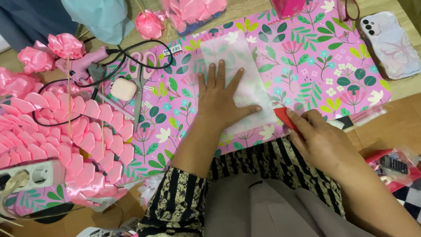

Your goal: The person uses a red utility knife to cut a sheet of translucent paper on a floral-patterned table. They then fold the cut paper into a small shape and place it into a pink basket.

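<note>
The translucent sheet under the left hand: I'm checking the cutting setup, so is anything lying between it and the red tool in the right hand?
Nothing visible. The left hand lies flat on the translucent sheet, and the red tool in the right hand sits right by the sheet's lower right corner, with only floral wrapping paper there.

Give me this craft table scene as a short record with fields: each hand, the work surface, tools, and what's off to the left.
Left hand: flat, fingers spread, pressing a translucent white sheet
Right hand: gripping a small red tool at the sheet's lower right corner
Surface: pink floral wrapping paper on a wooden table
Tools: pink-handled scissors, pink glue gun
Left side: folded pink satin ribbon petals, ribbon roses
Top right: phone in pale case
</note>
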